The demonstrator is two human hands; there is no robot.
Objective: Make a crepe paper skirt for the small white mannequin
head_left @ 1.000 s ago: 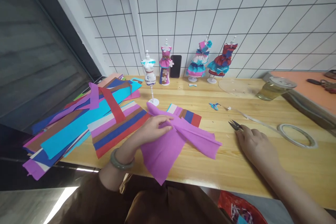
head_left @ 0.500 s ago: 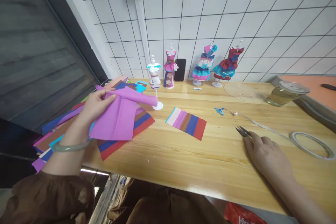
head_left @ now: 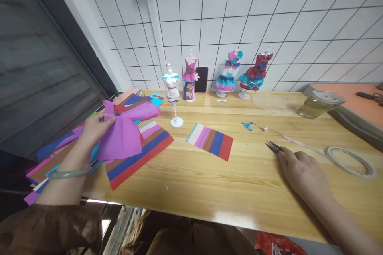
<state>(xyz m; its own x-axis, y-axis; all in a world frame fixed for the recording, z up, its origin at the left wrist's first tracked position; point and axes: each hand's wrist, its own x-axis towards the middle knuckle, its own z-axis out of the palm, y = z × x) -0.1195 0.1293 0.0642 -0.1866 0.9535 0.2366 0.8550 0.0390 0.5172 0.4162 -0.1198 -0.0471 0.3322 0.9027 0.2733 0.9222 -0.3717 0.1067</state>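
My left hand (head_left: 97, 127) pinches a purple sheet (head_left: 122, 139) between thumb and fingers, over the pile of coloured sheets at the left. Beneath the purple sheet lies a large striped sheet (head_left: 140, 155). A smaller striped piece (head_left: 210, 142) lies flat in the middle of the table. My right hand (head_left: 302, 171) rests on the wood, closed round small dark scissors (head_left: 273, 147) whose blades point left. Between the sheets and the wall stands a white mannequin (head_left: 172, 91) with a thin blue band on its chest.
Three dressed mannequins (head_left: 189, 79) (head_left: 228, 73) (head_left: 257, 71) and a black phone (head_left: 202, 79) stand by the tiled wall. A tape roll (head_left: 350, 162), a cup of yellowish liquid (head_left: 320, 104) and an orange tray (head_left: 350, 91) are at the right. Blue scraps (head_left: 247, 126) lie near the scissors.
My left hand has moved left with the purple sheet, away from the white mannequin, uncovering more of the striped sheet. The view has shifted slightly; my right hand still holds the scissors.
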